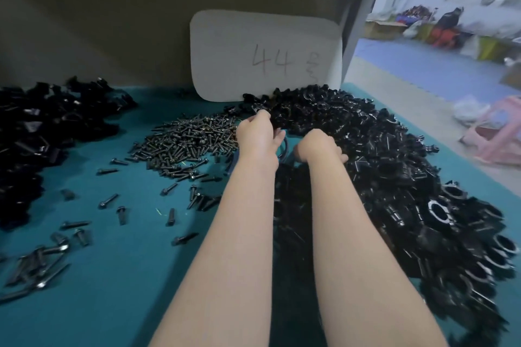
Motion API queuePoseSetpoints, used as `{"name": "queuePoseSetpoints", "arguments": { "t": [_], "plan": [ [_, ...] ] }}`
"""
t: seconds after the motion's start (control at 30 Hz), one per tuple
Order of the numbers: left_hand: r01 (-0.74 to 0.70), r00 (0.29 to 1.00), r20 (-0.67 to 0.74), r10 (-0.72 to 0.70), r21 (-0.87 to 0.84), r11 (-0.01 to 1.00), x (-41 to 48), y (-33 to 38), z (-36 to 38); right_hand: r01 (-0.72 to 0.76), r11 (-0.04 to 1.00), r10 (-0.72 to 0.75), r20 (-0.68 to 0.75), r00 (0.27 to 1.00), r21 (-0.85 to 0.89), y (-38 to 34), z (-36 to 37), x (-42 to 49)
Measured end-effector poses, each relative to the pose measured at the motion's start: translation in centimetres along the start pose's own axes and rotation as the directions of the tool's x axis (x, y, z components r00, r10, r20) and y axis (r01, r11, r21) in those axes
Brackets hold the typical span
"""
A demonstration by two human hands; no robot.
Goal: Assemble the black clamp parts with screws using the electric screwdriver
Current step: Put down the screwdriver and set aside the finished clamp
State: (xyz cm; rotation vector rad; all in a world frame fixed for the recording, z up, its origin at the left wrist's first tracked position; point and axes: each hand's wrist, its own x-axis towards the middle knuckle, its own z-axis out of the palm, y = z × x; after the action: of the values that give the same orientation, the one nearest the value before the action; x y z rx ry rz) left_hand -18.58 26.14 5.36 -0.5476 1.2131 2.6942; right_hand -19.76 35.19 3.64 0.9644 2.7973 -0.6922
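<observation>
Glossy black clamp parts point(380, 177) — curved, heaped — perhaps in left hand point(255, 132) grip.

On the table point(112, 276) a heap of screws point(191, 138) lies in the middle, with strays scattered before it and to its left. A big pile of clamps point(389, 183) runs down the right side from the board point(265, 56), which leans on the wall point(112, 22) behind, and a second pile point(36, 135) lies at the far left. Both hands reach the big pile's left edge, the left hand point(258, 132) just right of the screws and the right hand point(317, 146) beside it.
</observation>
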Motion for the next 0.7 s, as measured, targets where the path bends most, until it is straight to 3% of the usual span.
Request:
{"name": "queuePoseSetpoints", "arguments": {
  "t": [0.2,0.33,0.43,0.7],
  "plan": [
    [0.01,1.0,0.004,-0.01,-0.052,0.999,0.4,-0.5,0.5,0.048,0.982,-0.032,-0.088,0.996,0.183,0.4,0.1,1.3],
    [0.02,0.999,0.026,-0.019,-0.042,0.999,0.5,-0.7,0.8,-0.073,0.997,0.074,-0.022,0.997,0.023,0.3,0.2,2.0],
    [0.017,0.999,0.034,-0.016,-0.04,0.999,0.6,-0.7,0.7,-0.08,0.995,0.083,0.04,0.996,-0.057,0.3,0.4,2.7],
    [0.024,0.998,0.056,-0.022,-0.042,0.999,1.0,-0.5,0.3,-0.105,0.993,0.105,-0.009,0.994,-0.055,-0.1,0.9,3.5]
  ]
}}
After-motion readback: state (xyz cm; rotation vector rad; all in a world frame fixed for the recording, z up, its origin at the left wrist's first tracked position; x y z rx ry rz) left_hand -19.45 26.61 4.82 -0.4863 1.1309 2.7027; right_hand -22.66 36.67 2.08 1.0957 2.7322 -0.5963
